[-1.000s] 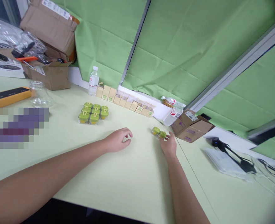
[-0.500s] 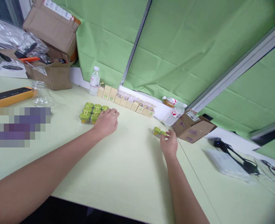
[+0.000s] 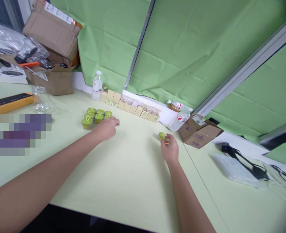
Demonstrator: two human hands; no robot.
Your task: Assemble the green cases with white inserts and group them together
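My left hand (image 3: 106, 128) lies beside a cluster of small clear containers with green lids (image 3: 87, 120), covering its front right part. Its fingers are loosely bent and reach to the right, a little apart; no held thing shows in them. My right hand (image 3: 170, 148) has thumb and fingers around a small green-lidded container (image 3: 167, 141), mostly hidden by the fingers. Another green-lidded container (image 3: 161, 135) sits on the table just beyond it, at its left.
A row of small beige cartons (image 3: 128, 105) lines the back edge, beside an upright water bottle (image 3: 97, 86). Plastic bottles (image 3: 179, 121) and a cardboard box (image 3: 198, 131) stand back right. A glass jar (image 3: 42, 102) and an orange-black power strip (image 3: 11, 103) are left.
My left hand has shifted slightly left and its fingers have drawn in a little. The right hand has moved slightly left, its fingers closing around the nearer container.
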